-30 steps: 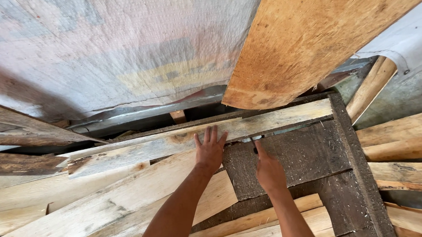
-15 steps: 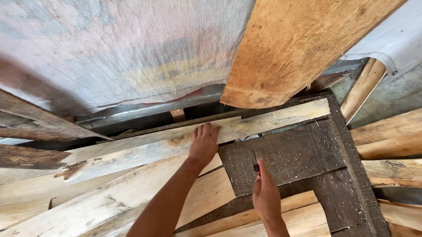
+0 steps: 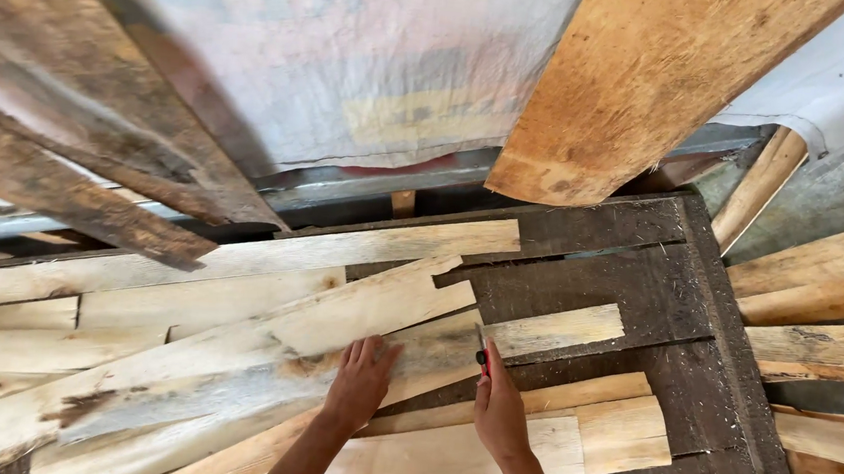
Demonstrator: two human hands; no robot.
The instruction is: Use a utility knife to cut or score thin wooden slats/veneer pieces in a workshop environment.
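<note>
Near the bottom middle, the left hand (image 3: 360, 383) lies flat, fingers together, on a pale, rough-sawn wooden plank (image 3: 333, 345). Just right, the right hand (image 3: 500, 414) pinches a small red-handled marking tool (image 3: 481, 352) against that plank over the dark wooden frame (image 3: 726, 321).

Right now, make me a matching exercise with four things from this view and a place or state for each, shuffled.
Things:
1. left hand
2. right hand
3. dark frame
4. wide orange-brown board

Places or states:
A. leans in from the upper right
B. lies flat, palm down, on a pale plank
C. grips a slim red-and-black tool, kind unclear
D. lies under the pale planks, right of centre

Pairs: 1-B, 2-C, 3-D, 4-A
</note>
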